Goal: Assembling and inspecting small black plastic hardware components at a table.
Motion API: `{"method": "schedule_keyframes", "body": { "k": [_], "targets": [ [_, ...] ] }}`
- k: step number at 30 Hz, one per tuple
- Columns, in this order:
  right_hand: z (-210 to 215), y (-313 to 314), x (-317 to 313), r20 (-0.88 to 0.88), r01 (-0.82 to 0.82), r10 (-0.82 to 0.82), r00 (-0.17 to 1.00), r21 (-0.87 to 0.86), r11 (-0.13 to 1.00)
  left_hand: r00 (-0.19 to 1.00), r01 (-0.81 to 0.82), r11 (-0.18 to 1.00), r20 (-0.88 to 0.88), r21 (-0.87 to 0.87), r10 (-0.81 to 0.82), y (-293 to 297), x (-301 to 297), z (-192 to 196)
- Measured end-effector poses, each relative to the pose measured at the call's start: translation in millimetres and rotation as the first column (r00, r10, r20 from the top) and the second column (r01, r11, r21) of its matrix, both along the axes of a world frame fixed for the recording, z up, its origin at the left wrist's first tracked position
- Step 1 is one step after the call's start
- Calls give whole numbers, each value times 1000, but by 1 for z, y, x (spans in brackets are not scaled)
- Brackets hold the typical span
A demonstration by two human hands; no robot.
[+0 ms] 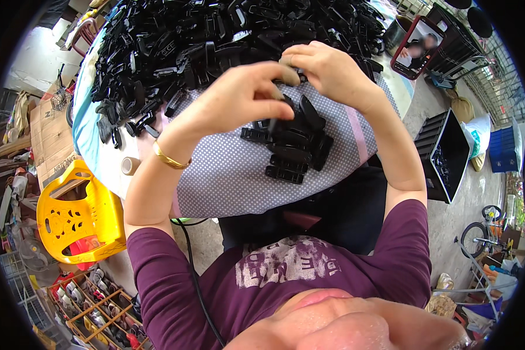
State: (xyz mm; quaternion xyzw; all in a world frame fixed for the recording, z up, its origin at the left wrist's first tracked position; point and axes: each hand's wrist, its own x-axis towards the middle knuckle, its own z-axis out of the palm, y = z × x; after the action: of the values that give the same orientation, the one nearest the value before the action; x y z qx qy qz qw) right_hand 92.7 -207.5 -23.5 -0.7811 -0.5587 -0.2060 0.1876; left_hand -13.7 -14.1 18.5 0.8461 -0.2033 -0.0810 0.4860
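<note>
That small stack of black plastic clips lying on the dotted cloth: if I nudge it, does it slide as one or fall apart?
Likely falls apart: the black clips lie loosely crisscrossed, not bound. They look like stiff, light moulded plastic, so each should keep its shape. The dotted cloth may drag and bunch rather than let them glide.

I'm wearing a maroon short-sleeved T-shirt with a faded pale print across the chest. A thin gold bangle circles my left wrist, both forearms are bare, and a black cable runs down over my left shoulder.
</note>
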Motion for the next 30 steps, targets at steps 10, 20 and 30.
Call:
{"method": "schedule_keyframes", "body": {
  "k": [10,20,30],
  "targets": [
    [-3,3,-2,-128,5,10,992,115,993,774,-515,696,620,501,127,21,22,-33],
    [9,10,-25,-647,27,479,594,611,791,898,-357,927,231,-114,374,5,16,-16],
    [14,13,-42,-591,163,207,780,511,844,980,-183,640,-192,-746,56,6,15,-18]
  ]
}}
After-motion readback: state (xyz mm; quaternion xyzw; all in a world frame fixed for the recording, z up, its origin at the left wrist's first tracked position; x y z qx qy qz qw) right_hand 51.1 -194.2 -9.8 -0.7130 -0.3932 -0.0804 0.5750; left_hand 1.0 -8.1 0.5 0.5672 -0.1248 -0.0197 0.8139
